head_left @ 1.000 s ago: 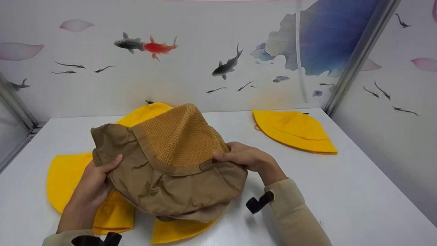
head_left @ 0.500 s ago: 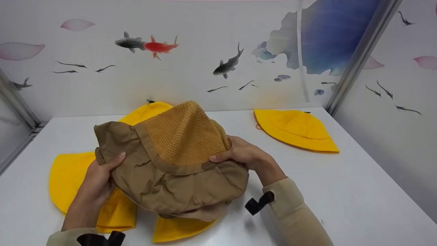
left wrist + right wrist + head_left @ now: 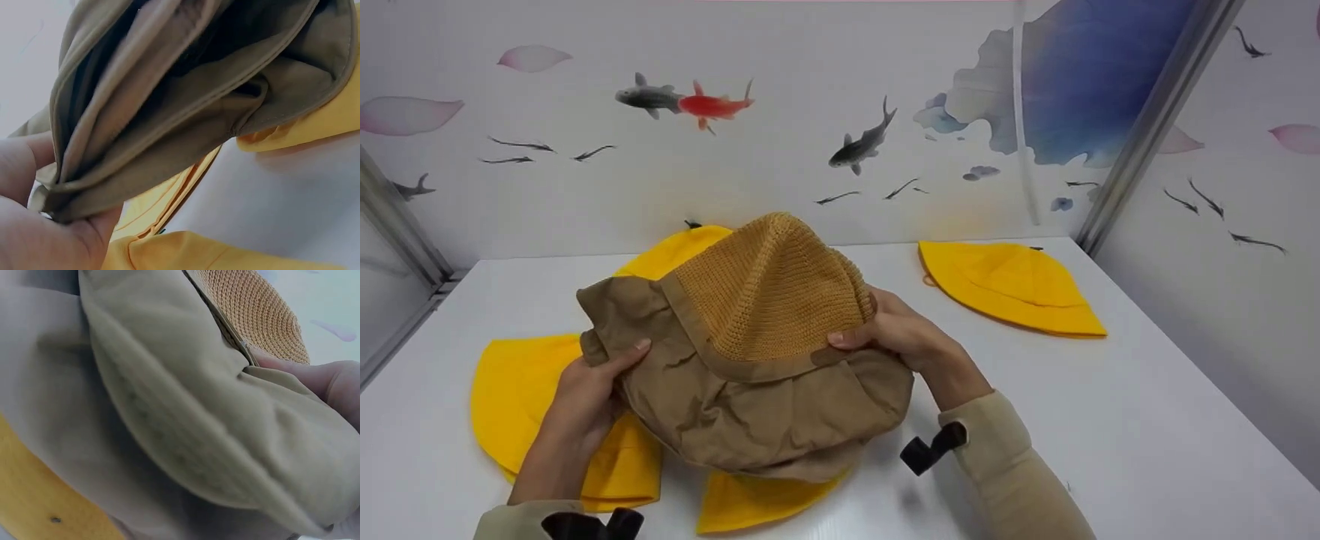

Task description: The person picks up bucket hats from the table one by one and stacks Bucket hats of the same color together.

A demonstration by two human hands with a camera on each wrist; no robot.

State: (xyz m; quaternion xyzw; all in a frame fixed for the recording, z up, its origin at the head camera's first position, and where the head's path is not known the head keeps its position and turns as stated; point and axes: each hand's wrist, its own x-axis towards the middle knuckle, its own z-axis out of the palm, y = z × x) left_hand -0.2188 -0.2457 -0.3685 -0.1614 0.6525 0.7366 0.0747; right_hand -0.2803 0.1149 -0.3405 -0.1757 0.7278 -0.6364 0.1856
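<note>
A brown sun hat (image 3: 780,405) with a woven tan crown is held up above the table, its cloth brim hanging in folds. My left hand (image 3: 589,401) grips the brim at the left, thumb on top. At the right, my right hand (image 3: 900,330) pinches the hat where crown and brim meet, its thumb near a small patch on the band. In the left wrist view the brim (image 3: 185,107) is seen from its edge, layers folded together with dark gaps between. The right wrist view shows brim cloth (image 3: 185,410) close up and part of the woven crown (image 3: 259,315).
Yellow hats lie on the white table (image 3: 1147,435): one at the back right (image 3: 1009,289), one at the back left (image 3: 682,244), one at the left (image 3: 510,397) under my forearm, and one (image 3: 765,502) partly hidden beneath the brown hat. A printed wall panel (image 3: 780,172) stands behind.
The brown hat and my left hand have shifted slightly right. The woven crown has risen a little and looks fuller. Both hands keep their hold; the yellow hats stay put.
</note>
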